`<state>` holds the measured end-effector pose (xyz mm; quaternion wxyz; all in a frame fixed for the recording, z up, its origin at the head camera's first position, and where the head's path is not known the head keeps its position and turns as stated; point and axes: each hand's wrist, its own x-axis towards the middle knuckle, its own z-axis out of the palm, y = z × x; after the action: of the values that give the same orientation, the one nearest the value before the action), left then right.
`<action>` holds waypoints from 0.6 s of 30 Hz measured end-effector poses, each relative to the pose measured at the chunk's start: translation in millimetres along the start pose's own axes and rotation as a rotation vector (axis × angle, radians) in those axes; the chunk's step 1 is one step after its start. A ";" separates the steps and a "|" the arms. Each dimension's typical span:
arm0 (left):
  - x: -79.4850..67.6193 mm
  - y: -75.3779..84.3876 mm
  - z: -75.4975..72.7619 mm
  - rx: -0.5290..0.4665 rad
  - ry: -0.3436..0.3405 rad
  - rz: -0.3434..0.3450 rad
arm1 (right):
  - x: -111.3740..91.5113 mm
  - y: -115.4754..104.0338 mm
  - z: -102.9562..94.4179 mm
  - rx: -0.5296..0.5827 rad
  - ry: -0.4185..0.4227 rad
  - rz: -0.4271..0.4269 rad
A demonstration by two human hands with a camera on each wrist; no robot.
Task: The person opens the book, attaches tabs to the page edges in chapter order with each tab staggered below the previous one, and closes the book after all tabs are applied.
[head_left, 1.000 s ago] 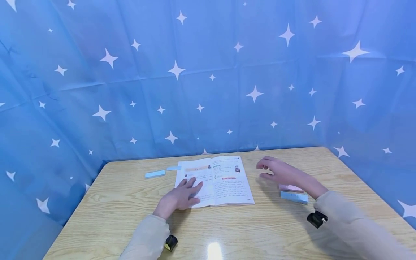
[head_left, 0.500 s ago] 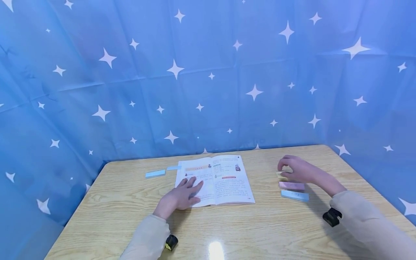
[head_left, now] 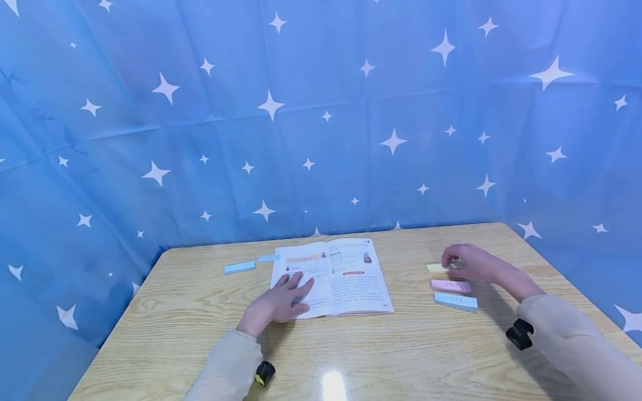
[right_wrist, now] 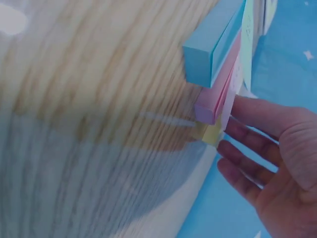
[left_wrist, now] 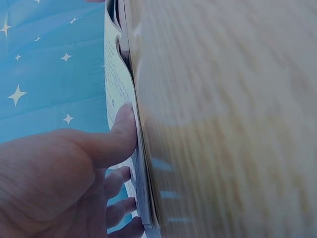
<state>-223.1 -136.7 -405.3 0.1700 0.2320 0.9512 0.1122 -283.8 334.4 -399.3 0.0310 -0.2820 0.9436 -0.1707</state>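
Observation:
My left hand (head_left: 283,301) rests spread on the left page of an open book (head_left: 358,284). In the left wrist view, the thumb of the left hand (left_wrist: 64,163) presses on the page near its lower edge. At the right, my right hand (head_left: 473,263) is at the right end of a yellow sticky note pad (head_left: 436,268), covering part of it. In the right wrist view, the thumb and fingertips of the right hand (right_wrist: 277,153) are right at the yellow pad (right_wrist: 212,134), fingers loosely bent. A pink sticky note pad (head_left: 450,286) and a blue one (head_left: 455,301) lie in front of it.
A blue sticky note pad (head_left: 239,267) lies left of the book. A blue sticky tab (head_left: 268,258) sticks out from the book's left edge. The wooden table (head_left: 351,356) ends at a blue star-patterned curtain (head_left: 321,139) behind.
My right hand has moved right, from beside the book to the yellow pad and then along to its right end, uncovering the pink and blue pads. My left hand stays on the page.

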 end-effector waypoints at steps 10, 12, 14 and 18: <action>-0.6 4.4 -4.3 -0.014 -0.008 -0.006 | 0.1 4.3 0.7 0.012 -0.020 0.001; -0.4 5.0 -4.9 -0.022 -0.008 -0.011 | -0.5 3.3 0.1 0.018 -0.018 -0.002; -0.7 5.4 -5.5 -0.032 -0.001 -0.018 | -0.7 2.6 -0.3 0.023 -0.015 -0.009; -1.0 4.7 -5.0 -0.059 0.029 -0.017 | 0.7 1.8 -1.1 0.014 0.013 -0.009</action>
<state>-222.3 -133.8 -399.0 0.1641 0.2172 0.9517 0.1421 -285.5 335.8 -398.8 0.0261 -0.2848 0.9413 -0.1791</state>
